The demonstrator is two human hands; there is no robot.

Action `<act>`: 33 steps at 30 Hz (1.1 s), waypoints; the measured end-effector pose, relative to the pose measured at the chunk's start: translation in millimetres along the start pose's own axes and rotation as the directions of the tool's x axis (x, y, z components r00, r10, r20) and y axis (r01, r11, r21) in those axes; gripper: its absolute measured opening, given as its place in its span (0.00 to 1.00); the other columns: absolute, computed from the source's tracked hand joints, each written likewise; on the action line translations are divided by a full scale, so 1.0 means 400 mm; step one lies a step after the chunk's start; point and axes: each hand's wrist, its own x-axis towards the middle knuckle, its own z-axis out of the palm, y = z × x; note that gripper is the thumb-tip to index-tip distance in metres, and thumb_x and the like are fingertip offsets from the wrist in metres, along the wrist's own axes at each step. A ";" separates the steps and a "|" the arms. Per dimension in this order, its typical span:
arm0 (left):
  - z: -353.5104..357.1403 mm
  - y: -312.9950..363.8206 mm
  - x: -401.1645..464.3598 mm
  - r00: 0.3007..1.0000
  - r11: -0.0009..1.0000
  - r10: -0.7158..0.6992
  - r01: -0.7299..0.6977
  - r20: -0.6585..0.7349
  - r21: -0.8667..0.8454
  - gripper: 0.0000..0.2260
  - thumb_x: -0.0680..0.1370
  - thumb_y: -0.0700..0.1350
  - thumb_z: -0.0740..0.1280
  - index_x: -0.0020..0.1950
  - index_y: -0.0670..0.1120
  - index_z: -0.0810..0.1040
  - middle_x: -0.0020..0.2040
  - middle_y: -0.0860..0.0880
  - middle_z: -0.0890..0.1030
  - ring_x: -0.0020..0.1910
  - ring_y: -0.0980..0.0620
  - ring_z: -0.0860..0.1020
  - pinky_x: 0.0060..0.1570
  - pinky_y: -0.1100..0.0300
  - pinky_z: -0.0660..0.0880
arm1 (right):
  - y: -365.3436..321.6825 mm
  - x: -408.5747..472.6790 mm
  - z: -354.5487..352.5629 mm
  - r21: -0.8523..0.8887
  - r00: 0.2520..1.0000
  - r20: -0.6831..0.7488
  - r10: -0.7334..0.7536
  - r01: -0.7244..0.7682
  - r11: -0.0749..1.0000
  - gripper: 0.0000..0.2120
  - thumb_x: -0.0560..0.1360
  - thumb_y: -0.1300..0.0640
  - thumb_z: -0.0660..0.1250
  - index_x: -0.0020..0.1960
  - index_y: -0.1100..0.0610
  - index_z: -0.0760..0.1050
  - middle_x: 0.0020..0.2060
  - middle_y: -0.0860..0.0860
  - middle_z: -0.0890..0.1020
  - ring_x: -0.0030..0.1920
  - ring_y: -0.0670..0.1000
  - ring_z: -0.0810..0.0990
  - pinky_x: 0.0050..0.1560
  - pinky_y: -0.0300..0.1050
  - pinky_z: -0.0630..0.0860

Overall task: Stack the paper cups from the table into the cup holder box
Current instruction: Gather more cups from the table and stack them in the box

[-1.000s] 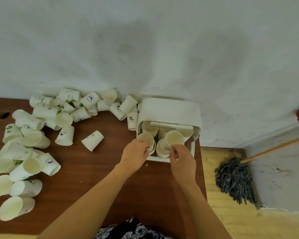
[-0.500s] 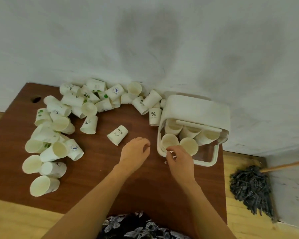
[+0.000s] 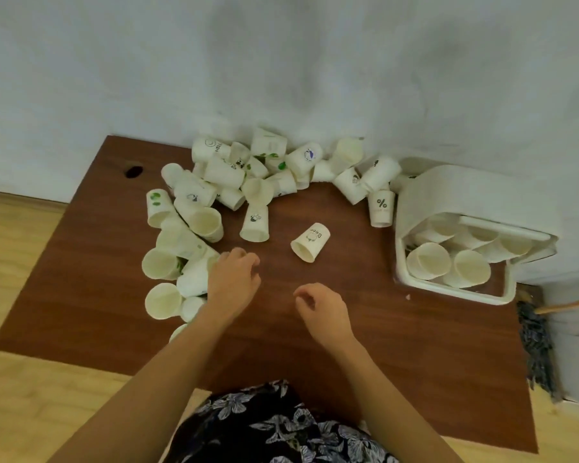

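Left grip (image 3: pixel 233 282) beside cups (image 3: pixel 181 262).

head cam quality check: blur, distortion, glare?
Head view: soft overall, cup print only partly legible; wide-angle bends the table edges and tilts the box; light flat and dim, no glare, faint shadows under both empty hands, left hand, right hand.

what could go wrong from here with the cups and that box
The cup holder box sits at the table's right edge, so a push while loading might slide it off. The left hand hangs right beside the loose cup pile; a careless sweep could roll cups toward the floor.
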 end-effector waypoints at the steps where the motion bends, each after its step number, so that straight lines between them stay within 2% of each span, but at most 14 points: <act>1: -0.010 -0.042 0.002 0.999 0.998 -0.031 0.028 0.040 0.055 0.13 0.74 0.47 0.68 0.58 0.52 0.78 0.59 0.49 0.75 0.59 0.45 0.72 0.56 0.50 0.70 | -0.025 0.006 0.027 0.003 1.000 0.012 0.005 -0.005 1.000 0.07 0.78 0.55 0.65 0.54 0.49 0.79 0.49 0.44 0.80 0.46 0.43 0.77 0.51 0.42 0.76; 4: -0.032 -0.137 0.004 0.987 0.982 -0.099 0.076 0.128 0.176 0.17 0.73 0.47 0.70 0.62 0.54 0.76 0.65 0.48 0.69 0.65 0.44 0.68 0.60 0.45 0.68 | -0.089 0.023 0.095 0.019 0.999 0.042 0.028 -0.029 0.999 0.07 0.78 0.55 0.65 0.54 0.50 0.80 0.50 0.45 0.81 0.47 0.43 0.77 0.50 0.39 0.74; 7: -0.032 -0.203 0.012 0.982 0.987 -0.111 0.091 0.156 0.132 0.16 0.74 0.43 0.70 0.61 0.53 0.75 0.67 0.49 0.67 0.67 0.44 0.65 0.60 0.45 0.69 | -0.132 0.049 0.143 0.012 0.993 0.098 0.071 -0.073 0.997 0.08 0.79 0.54 0.65 0.56 0.50 0.79 0.52 0.46 0.81 0.50 0.45 0.78 0.53 0.42 0.76; 9: -0.026 -0.238 0.021 0.981 0.997 -0.065 0.054 0.184 0.061 0.16 0.73 0.42 0.71 0.60 0.52 0.76 0.68 0.48 0.68 0.68 0.45 0.65 0.61 0.47 0.70 | -0.151 0.068 0.163 -0.012 0.987 0.132 0.095 -0.094 0.995 0.08 0.79 0.54 0.65 0.56 0.49 0.79 0.54 0.46 0.81 0.51 0.46 0.78 0.54 0.43 0.76; 12: -0.031 -0.273 0.025 0.977 1.000 0.025 -0.021 0.211 -0.020 0.18 0.72 0.46 0.73 0.61 0.52 0.76 0.69 0.49 0.69 0.69 0.47 0.65 0.63 0.48 0.70 | -0.174 0.101 0.186 -0.063 0.976 0.183 0.121 -0.111 0.992 0.10 0.78 0.55 0.65 0.59 0.50 0.78 0.56 0.47 0.80 0.53 0.47 0.78 0.55 0.44 0.76; 16: -0.043 -0.304 0.020 0.970 0.998 0.058 -0.066 0.234 0.025 0.22 0.71 0.51 0.74 0.63 0.55 0.73 0.69 0.52 0.66 0.69 0.48 0.63 0.60 0.46 0.71 | -0.201 0.146 0.225 -0.109 0.977 0.180 0.112 -0.093 0.990 0.19 0.77 0.56 0.65 0.68 0.50 0.72 0.62 0.49 0.76 0.59 0.51 0.76 0.60 0.48 0.75; 18: -0.041 -0.322 0.023 0.960 0.996 0.062 -0.078 0.273 0.048 0.22 0.71 0.50 0.74 0.63 0.55 0.73 0.68 0.52 0.66 0.68 0.48 0.63 0.57 0.47 0.73 | -0.214 0.166 0.243 -0.126 0.984 0.161 0.082 -0.062 0.990 0.24 0.77 0.57 0.66 0.72 0.51 0.67 0.68 0.49 0.71 0.65 0.53 0.72 0.64 0.49 0.72; 21: -0.037 -0.344 0.032 0.942 0.995 0.080 -0.094 0.325 0.027 0.19 0.72 0.49 0.73 0.61 0.53 0.74 0.64 0.51 0.68 0.62 0.49 0.68 0.50 0.54 0.75 | -0.234 0.200 0.263 -0.201 0.984 0.172 0.050 -0.015 0.979 0.31 0.76 0.57 0.66 0.76 0.51 0.60 0.72 0.50 0.65 0.67 0.57 0.67 0.66 0.52 0.70; 25: -0.044 -0.354 0.044 0.942 0.993 0.119 -0.107 0.313 -0.057 0.12 0.72 0.49 0.72 0.54 0.51 0.78 0.58 0.53 0.73 0.57 0.51 0.72 0.46 0.57 0.75 | -0.248 0.246 0.291 -0.289 0.976 0.215 0.040 0.024 0.957 0.36 0.76 0.55 0.67 0.78 0.47 0.52 0.75 0.50 0.59 0.70 0.59 0.64 0.66 0.59 0.69; 29: -0.048 -0.358 0.056 0.952 0.988 0.143 -0.120 0.272 -0.098 0.09 0.74 0.50 0.70 0.52 0.51 0.80 0.55 0.54 0.77 0.55 0.52 0.74 0.48 0.59 0.74 | -0.248 0.277 0.309 -0.334 0.967 0.249 0.049 0.038 0.942 0.32 0.76 0.56 0.65 0.76 0.44 0.55 0.76 0.50 0.57 0.69 0.62 0.66 0.63 0.61 0.71; 33: -0.058 -0.360 0.058 0.961 0.981 0.144 -0.106 0.236 -0.164 0.10 0.76 0.52 0.68 0.54 0.50 0.81 0.55 0.52 0.78 0.54 0.51 0.74 0.51 0.56 0.74 | -0.225 0.275 0.305 -0.309 0.972 0.191 0.139 -0.075 0.948 0.30 0.74 0.56 0.69 0.72 0.46 0.60 0.72 0.49 0.62 0.61 0.61 0.74 0.56 0.57 0.76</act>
